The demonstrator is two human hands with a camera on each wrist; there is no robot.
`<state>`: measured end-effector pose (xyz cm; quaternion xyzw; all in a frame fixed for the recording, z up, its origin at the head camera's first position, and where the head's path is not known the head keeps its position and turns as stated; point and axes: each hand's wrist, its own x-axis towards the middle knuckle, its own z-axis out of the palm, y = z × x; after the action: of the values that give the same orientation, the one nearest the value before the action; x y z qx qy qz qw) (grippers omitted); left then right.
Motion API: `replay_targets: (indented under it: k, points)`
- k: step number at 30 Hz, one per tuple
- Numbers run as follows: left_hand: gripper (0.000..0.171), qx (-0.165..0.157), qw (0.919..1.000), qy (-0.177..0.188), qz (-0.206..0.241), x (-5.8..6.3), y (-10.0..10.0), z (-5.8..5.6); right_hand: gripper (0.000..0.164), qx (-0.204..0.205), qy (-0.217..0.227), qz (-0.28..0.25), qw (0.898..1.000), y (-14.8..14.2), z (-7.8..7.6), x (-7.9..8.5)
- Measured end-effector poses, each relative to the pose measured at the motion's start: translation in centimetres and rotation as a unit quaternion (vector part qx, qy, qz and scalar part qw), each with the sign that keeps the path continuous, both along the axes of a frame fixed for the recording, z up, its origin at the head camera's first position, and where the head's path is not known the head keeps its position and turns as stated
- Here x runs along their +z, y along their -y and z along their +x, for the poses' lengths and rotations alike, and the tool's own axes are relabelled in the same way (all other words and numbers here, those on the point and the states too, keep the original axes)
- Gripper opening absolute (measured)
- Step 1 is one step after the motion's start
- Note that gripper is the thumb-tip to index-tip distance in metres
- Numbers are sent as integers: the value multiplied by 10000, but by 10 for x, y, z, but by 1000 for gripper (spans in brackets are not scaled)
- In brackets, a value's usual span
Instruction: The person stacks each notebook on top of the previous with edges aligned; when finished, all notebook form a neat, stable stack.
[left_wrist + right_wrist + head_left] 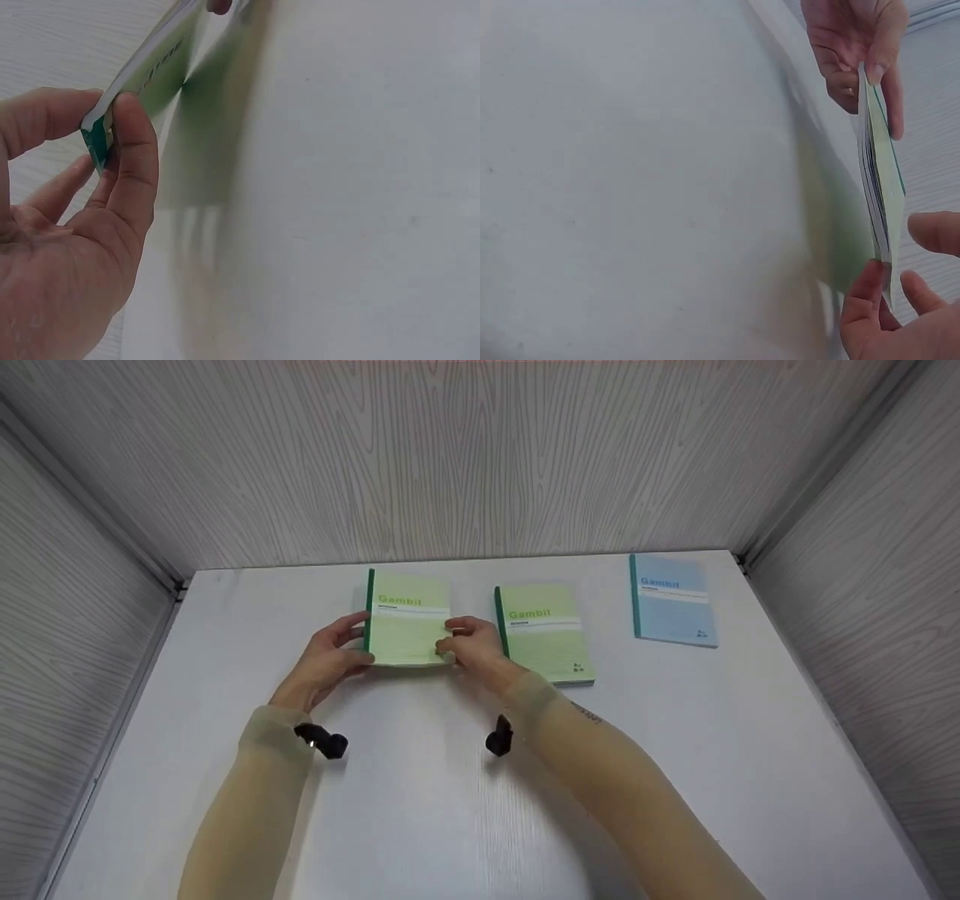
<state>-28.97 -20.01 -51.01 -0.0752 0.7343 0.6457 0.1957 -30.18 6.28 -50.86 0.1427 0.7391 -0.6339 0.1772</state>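
A green notebook (pixel 409 634) with a dark green spine and "Gambil" on its cover is held up between both hands, tilted toward the head camera. My left hand (pixel 324 658) grips its spine side, the thumb near the lower corner. In the left wrist view, thumb and fingers pinch the teal spine end (pixel 96 139). At the opposite edge, my right hand (pixel 480 649) holds the lower right corner between its digits. The right wrist view shows the page edges (pixel 870 165) slightly fanned. A second green notebook (pixel 546 649) lies just right of my right hand.
A blue notebook (pixel 671 600) lies toward the back right of the white table (pixel 405 795). Pale wood-grain panels (pixel 465 457) enclose the table at the back and both sides. Small black wrist-worn devices (pixel 322 741) stick out inward from both wrists.
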Motion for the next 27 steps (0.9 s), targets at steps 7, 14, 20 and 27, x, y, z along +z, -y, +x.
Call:
replay_targets:
  k: [7,14,20,27]
  points:
    - [102,-224,9997,-125,47,-1,-2,12,50,139,-311,-115,9994,-13,0,5]
    - [110,-504,9980,-386,53,0,-14,20,56,521,-723,-317,9955,-41,7,2]
    - [103,-714,9951,-680,17,-1,-31,26,59,718,-930,-582,9914,-70,13,0]
    - [93,-906,9899,-1071,-181,-2,-54,31,61,905,-1081,-482,9888,-101,20,6]
